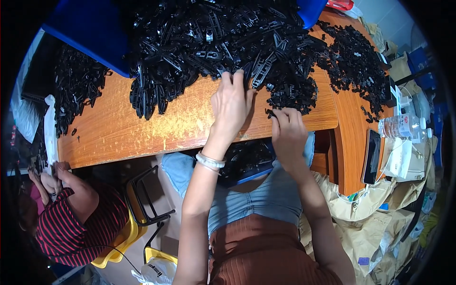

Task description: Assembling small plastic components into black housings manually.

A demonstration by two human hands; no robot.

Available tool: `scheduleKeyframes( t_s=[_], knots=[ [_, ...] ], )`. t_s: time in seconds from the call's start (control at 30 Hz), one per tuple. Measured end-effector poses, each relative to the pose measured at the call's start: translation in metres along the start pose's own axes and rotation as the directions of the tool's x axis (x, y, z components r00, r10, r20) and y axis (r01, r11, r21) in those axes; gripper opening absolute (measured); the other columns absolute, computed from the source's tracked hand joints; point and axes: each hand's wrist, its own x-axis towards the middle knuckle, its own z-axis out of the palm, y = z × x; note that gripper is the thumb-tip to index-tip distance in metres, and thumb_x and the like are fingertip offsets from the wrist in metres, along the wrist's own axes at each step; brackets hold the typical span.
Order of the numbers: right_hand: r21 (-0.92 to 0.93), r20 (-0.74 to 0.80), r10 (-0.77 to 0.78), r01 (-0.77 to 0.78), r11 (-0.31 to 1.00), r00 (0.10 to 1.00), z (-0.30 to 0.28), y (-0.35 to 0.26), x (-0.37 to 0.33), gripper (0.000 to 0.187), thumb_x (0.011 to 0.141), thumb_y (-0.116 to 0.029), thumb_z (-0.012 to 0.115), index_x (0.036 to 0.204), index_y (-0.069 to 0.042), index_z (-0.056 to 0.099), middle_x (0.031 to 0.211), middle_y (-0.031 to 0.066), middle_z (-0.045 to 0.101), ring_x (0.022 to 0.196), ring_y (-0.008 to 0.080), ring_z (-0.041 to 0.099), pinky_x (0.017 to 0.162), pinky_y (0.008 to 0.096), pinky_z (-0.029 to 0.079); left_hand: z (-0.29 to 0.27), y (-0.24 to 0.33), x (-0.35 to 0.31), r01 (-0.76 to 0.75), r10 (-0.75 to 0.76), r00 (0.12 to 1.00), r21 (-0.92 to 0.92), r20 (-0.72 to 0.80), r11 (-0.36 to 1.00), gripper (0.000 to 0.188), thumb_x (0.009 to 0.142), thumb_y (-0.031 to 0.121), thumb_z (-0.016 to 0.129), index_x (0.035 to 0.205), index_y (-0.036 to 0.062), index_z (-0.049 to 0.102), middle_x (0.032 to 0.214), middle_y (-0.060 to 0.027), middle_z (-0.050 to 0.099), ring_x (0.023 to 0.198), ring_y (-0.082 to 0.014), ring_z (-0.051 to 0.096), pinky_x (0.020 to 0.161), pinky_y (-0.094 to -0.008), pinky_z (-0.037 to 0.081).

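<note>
Left hand (231,100) stretches farther forward than right hand (289,135)

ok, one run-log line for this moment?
left hand: at elongated black plastic pieces | right hand: at small black parts | surface: wooden table | right side: dark-screened smartphone, clear plastic bottle

Single wide fisheye view, head-worn, facing steeply down, wearer's torso (256,251) near, wooden table (183,116) farther off, edges bending.

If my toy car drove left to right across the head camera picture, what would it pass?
Striped shirt, white plastic bag, left hand, right hand, black phone, clear bottles.
</note>
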Motion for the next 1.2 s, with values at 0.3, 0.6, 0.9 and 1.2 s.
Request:
scheduleKeyframes(
  t_s=[0.3,0.6,0.9,1.2],
  knots=[
    [0.082,-0.149,-0.129,0.143,0.986,0.980,0.018,0.013,-0.009,0.020,0.077,0.000,0.063,0.097,-0.003,0.058,0.096,0.0111,0.058,0.085,0.0293,0.057,0.072,0.0369,0.048,-0.008,-0.025,-0.028,0.133,-0.165,0.982,-0.294,-0.088,0.947,0.018,0.079,0.004,0.062,0.096,0.0008,0.055,0.090,-0.0136,0.052,0.068,-0.0270,0.060,0.055,-0.0361,0.047],
    [0.144,-0.138,-0.136,0.156,0.977,0.981,0.020,0.008,-0.007,0.022,0.075,0.005,0.063,0.094,-0.003,0.055,0.089,0.0121,0.056,0.080,0.0299,0.055,0.070,0.0381,0.047,-0.045,-0.021,-0.069,0.372,-0.602,0.766,-0.919,0.225,0.131,0.010,0.084,0.001,0.064,0.092,0.0004,0.058,0.077,-0.0051,0.063,0.064,-0.0101,0.061,0.057,-0.0201,0.050],
    [0.318,-0.164,-0.121,0.169,0.933,0.979,0.011,0.005,-0.008,0.021,0.076,0.009,0.061,0.094,-0.001,0.056,0.091,0.0113,0.056,0.079,0.0248,0.056,0.066,0.0337,0.047,-0.047,-0.019,-0.086,0.474,-0.428,0.847,-0.814,0.316,0.337,0.024,0.080,-0.009,0.063,0.103,-0.0046,0.059,0.085,-0.0081,0.066,0.074,-0.0111,0.065,0.064,-0.0173,0.050],
    [0.707,0.195,0.070,-0.190,0.681,0.978,-0.024,-0.034,-0.002,0.017,0.082,0.006,0.061,0.098,0.002,0.063,0.096,0.0064,0.055,0.078,0.0080,0.056,0.068,0.0182,0.045,-0.050,0.022,-0.097,0.447,-0.332,0.866,-0.877,0.374,0.178,0.023,0.082,-0.008,0.062,0.104,-0.0064,0.054,0.092,-0.0143,0.066,0.084,-0.0157,0.065,0.074,-0.0229,0.053]
  ],
)
